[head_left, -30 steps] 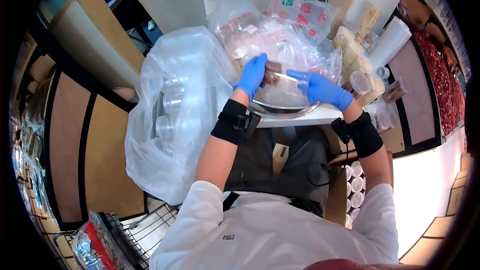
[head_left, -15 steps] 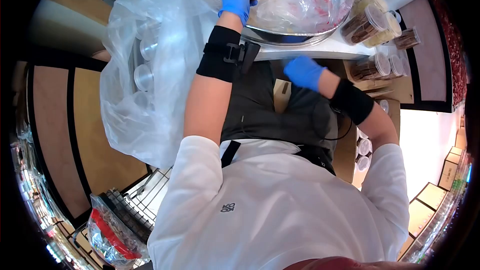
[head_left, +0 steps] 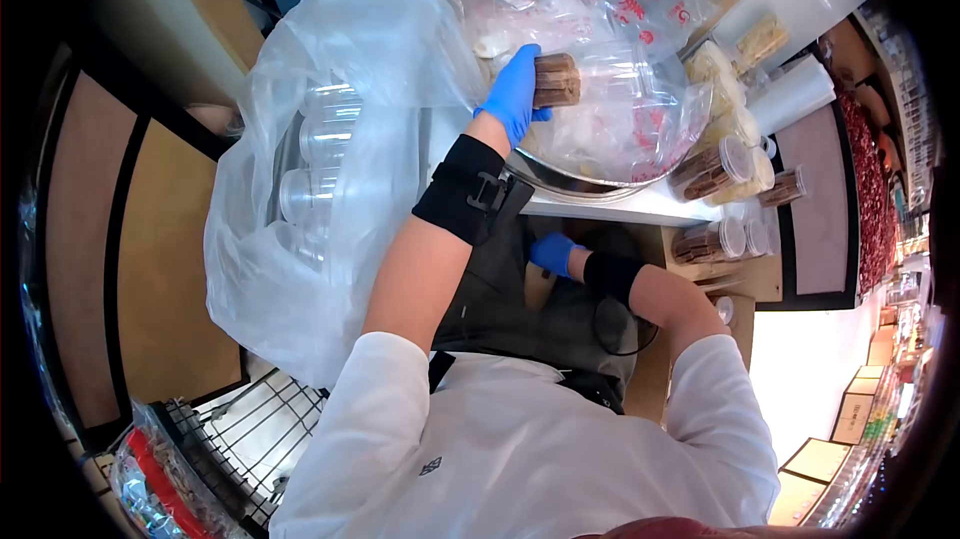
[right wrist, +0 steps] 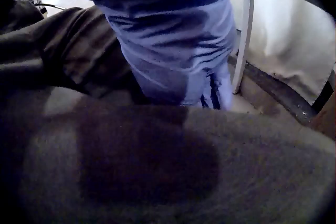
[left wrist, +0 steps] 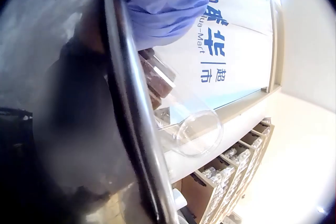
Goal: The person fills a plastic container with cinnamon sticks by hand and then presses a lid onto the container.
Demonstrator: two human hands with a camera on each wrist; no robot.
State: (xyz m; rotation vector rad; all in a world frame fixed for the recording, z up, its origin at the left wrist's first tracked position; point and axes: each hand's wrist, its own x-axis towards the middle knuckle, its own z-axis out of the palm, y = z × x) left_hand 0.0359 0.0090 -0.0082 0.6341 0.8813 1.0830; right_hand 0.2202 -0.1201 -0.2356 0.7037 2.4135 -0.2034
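In the head view my blue-gloved left hand [head_left: 515, 97] grips a clear plastic jar of brown sticks [head_left: 557, 80] over the wide metal basin. The left wrist view shows the jar's clear round end [left wrist: 199, 132] beyond the brown pieces. My gloved right hand [head_left: 552, 254] is down below the table edge, between the dark trouser legs [head_left: 500, 309]. In the right wrist view a thigh hides most of that hand's fingers, and I cannot tell whether they hold anything. Clear bags with red print [head_left: 610, 104] fill the basin [head_left: 570, 184].
A big translucent bag of empty jars [head_left: 330, 159] stands left of the basin. Filled jars [head_left: 715, 169] line the table's right side, beside a roll of plastic [head_left: 795, 99]. A wire rack [head_left: 250, 429] is at lower left.
My right hand has left the jar and basin and dropped down between the legs. My left hand keeps its grip on the jar. The head view has tilted down, then partly back up.
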